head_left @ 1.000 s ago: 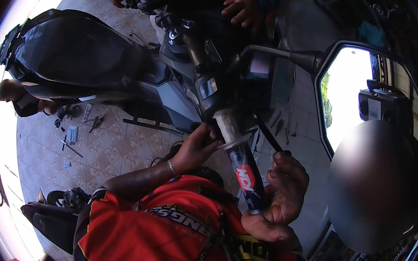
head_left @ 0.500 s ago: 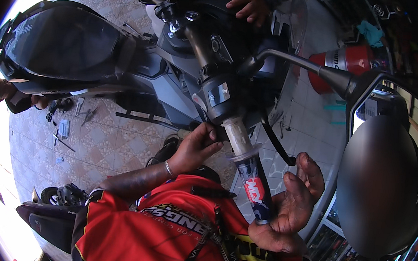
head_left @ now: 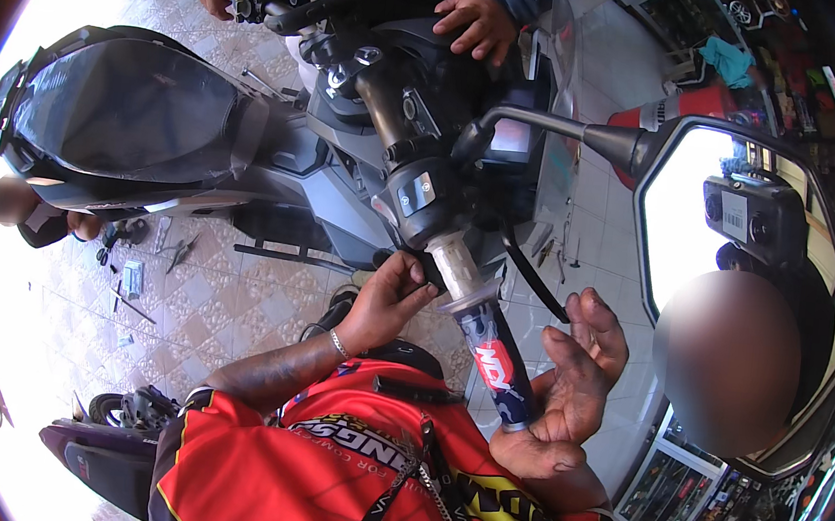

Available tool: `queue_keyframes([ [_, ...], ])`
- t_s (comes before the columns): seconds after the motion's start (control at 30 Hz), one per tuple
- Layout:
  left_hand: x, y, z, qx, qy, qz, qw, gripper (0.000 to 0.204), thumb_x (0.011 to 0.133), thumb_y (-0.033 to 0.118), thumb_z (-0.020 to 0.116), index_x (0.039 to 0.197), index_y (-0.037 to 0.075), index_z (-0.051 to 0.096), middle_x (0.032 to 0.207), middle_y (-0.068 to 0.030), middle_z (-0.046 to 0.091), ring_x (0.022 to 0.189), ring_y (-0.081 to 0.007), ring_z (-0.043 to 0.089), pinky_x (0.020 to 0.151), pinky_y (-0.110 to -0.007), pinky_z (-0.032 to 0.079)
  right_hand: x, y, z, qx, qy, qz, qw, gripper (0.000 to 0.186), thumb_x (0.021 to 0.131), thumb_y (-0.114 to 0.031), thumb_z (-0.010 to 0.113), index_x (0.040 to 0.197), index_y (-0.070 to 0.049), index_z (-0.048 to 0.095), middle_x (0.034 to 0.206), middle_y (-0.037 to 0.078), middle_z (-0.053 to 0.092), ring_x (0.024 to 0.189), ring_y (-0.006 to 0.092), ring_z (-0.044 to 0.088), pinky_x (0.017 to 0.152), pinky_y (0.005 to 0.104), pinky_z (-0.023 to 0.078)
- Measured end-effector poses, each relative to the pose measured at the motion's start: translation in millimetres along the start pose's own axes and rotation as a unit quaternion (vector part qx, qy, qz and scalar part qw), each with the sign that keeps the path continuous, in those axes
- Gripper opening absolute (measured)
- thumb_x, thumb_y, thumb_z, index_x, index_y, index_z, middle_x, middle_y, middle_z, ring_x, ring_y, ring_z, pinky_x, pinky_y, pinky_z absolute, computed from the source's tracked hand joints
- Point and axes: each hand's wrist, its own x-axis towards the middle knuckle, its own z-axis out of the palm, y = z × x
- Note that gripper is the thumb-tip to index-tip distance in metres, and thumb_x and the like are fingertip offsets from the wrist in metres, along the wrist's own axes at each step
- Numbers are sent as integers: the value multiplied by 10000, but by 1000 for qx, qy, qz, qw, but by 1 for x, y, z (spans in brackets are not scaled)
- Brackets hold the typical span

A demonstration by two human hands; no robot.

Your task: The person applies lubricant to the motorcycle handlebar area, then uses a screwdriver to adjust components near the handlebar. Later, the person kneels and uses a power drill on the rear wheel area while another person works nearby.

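Note:
A dark handlebar grip (head_left: 493, 363) with a red and white patch sits partway on a pale, dirty throttle tube (head_left: 455, 267). Its inner flange is apart from the black switch housing (head_left: 413, 198). The heel of my right hand (head_left: 576, 386) rests against the grip's outer end, fingers half bent and apart near the tip of the black brake lever (head_left: 534, 282). My left hand (head_left: 388, 303), with a bracelet at the wrist, is closed just below the housing. Its thumb and fingers pinch together; whatever is between them is hidden.
A large mirror (head_left: 752, 227) stands to the right. Across the scooter, another person's hands (head_left: 479, 23) are on the far handlebar and front cover. The seat (head_left: 141, 108) extends left. Tools (head_left: 137, 304) lie on the tiled floor, and a red bucket (head_left: 642, 116) stands behind.
The whole view has shifted and tilted slightly, so the mirror appears farther left. Both my hands keep nearly the same places on the handlebar, and the grip looks unmoved along the tube.

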Motion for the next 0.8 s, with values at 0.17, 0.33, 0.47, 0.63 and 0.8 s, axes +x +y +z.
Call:
queue_keyframes([
  [0.17,-5,27,-5,-36,15,9,999,219,970,14,627,1014,83,423,875,35,462,750,-27,422,645,-201,393,-8,1,-3,43,26,26,998,992,932,-776,80,1077,6,675,1290,242,491,1266,387,492,1053,539,425],
  [0.33,-15,80,-19,-57,45,109,991,224,979,-25,597,1061,86,420,921,20,488,763,-20,470,636,-191,424,-10,-1,-5,65,32,-12,997,961,949,-755,110,1040,0,698,1149,211,551,1116,352,560,994,504,459],
  [0.47,-17,126,-31,-52,49,169,983,232,965,-47,600,1061,80,431,977,0,489,796,-30,478,664,-185,431,-9,-5,-3,90,10,-24,996,1014,927,-779,28,1037,-9,679,1176,192,528,1134,337,539,1065,523,381],
  [0.63,7,167,-32,-14,19,287,958,235,948,-68,603,1052,63,438,994,-14,495,858,-50,481,761,-208,429,-9,-7,-3,83,25,3,996,977,946,-754,64,1020,-6,688,1127,194,548,1092,331,554,999,496,432],
  [0.8,44,193,-29,16,0,314,949,246,923,-47,649,1056,67,476,970,12,507,867,-44,490,780,-210,433,-9,-8,-3,84,29,24,996,923,980,-699,81,1001,-8,692,1084,192,562,1055,318,569,961,486,469],
])
